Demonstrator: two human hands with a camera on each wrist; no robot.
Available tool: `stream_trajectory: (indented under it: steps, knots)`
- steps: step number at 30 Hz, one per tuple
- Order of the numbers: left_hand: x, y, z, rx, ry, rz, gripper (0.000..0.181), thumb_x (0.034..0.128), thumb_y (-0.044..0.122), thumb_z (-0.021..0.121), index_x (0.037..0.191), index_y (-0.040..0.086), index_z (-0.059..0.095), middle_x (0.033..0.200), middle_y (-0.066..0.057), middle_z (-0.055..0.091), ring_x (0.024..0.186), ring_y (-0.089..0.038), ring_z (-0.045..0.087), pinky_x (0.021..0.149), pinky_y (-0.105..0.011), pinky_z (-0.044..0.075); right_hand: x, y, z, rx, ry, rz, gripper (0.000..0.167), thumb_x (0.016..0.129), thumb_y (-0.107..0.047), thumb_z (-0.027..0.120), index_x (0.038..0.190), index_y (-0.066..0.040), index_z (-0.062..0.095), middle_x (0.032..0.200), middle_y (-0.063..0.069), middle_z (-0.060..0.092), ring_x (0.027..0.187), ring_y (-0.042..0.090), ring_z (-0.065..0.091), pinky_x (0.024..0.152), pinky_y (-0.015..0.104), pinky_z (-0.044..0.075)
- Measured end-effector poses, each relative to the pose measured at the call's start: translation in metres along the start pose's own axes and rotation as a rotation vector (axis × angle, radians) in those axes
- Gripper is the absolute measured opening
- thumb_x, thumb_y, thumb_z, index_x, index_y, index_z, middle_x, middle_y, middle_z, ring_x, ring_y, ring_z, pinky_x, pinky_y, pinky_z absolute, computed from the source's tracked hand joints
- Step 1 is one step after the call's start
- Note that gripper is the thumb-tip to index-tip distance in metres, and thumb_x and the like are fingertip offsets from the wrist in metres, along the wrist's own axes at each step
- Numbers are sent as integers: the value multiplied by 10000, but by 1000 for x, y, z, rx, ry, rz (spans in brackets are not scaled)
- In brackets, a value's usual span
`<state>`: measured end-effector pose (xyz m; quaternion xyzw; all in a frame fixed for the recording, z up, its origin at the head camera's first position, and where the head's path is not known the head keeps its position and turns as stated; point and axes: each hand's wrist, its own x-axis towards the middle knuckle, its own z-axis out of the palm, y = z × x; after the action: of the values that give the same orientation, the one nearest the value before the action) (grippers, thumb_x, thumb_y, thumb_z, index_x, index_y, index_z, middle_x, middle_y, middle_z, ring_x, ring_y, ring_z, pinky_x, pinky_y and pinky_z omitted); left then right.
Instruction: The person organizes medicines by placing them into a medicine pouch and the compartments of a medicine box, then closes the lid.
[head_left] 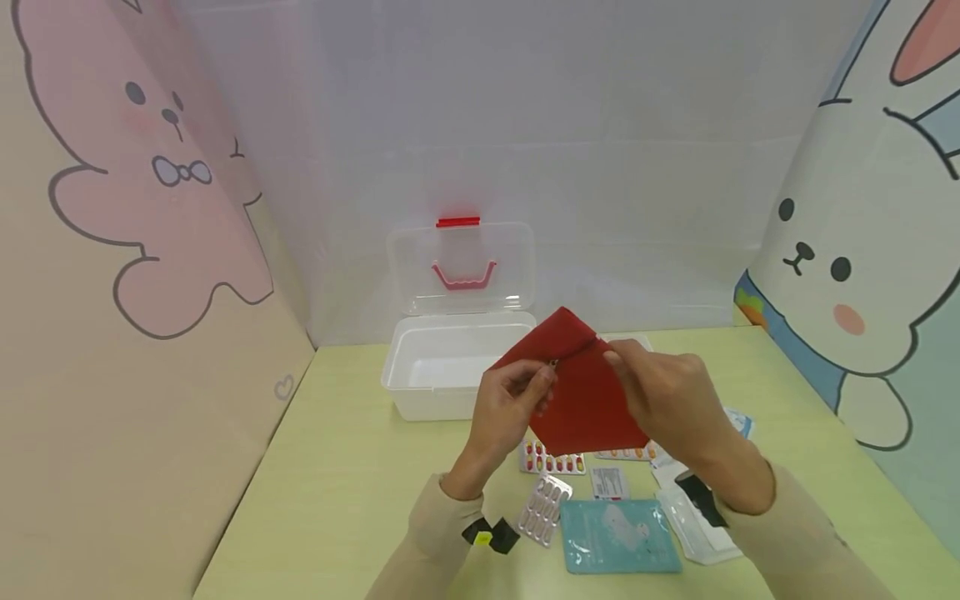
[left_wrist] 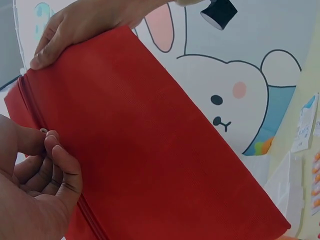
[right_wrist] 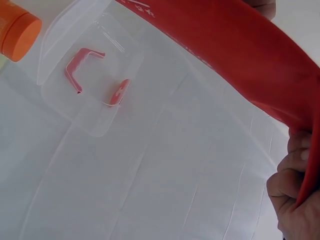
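A red zippered pouch is held up, tilted, above the table. My left hand pinches the zipper's small metal pull between thumb and finger; the left wrist view shows this left hand beside the zipper line. At the pouch's upper right edge, my right hand grips the fabric near the zipper's end. In the right wrist view, the right hand has its fingers curled at the red fabric. The pouch's inside is hidden.
Behind stands a clear plastic box with its lid raised. Below the pouch lie capsule blister packs, a silver blister pack, a teal packet and white packaging. An orange-capped bottle shows in the right wrist view.
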<state>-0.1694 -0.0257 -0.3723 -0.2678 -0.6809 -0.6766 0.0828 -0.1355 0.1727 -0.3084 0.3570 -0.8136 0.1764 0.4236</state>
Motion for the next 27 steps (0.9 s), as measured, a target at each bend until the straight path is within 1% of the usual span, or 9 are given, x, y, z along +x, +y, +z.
stream_trajectory:
  steps: [4, 10, 15, 18, 23, 27]
  knots:
    - [1, -4, -2, 9, 8, 2, 151, 955, 68, 606, 967, -70, 666, 794, -248, 604, 657, -73, 538, 616, -185, 506, 0, 0, -1, 8, 28, -9, 435, 1046, -353, 375, 1030, 17, 604, 829, 155, 736, 654, 279, 716, 537, 378, 571]
    - [3, -7, -4, 18, 21, -15, 163, 957, 78, 607, 953, -73, 671, 782, -249, 610, 647, -77, 541, 607, -175, 501, 0, 3, -1, 19, 57, -23, 420, 1044, -341, 387, 1034, 18, 606, 835, 161, 735, 664, 293, 717, 529, 392, 568]
    - [3, -10, -8, 24, 38, -38, 172, 952, 81, 615, 944, -81, 673, 768, -258, 611, 635, -74, 543, 587, -179, 490, 0, 4, -3, 20, 101, -35, 420, 1043, -335, 395, 1019, 20, 618, 832, 160, 734, 656, 293, 716, 516, 399, 560]
    - [2, -13, -11, 27, 48, -50, 167, 949, 74, 617, 948, -82, 674, 770, -256, 614, 628, -71, 543, 576, -182, 486, 1, 4, -5, 27, 98, -25, 422, 1047, -332, 390, 1017, 22, 619, 840, 165, 735, 664, 299, 718, 523, 409, 560]
    - [1, -18, -17, 42, 62, -63, 155, 948, 69, 620, 937, -75, 675, 760, -246, 608, 609, -84, 531, 552, -177, 462, 1, 4, -9, 47, 69, -2, 423, 1050, -326, 392, 1015, 33, 612, 855, 178, 734, 691, 322, 723, 549, 432, 568]
    - [1, -21, -21, 51, 66, -60, 151, 949, 63, 616, 930, -73, 677, 753, -249, 609, 609, -183, 534, 543, -176, 451, 0, 5, -10, 42, 81, -7, 431, 1049, -331, 403, 1003, 41, 615, 851, 178, 732, 689, 316, 724, 552, 429, 569]
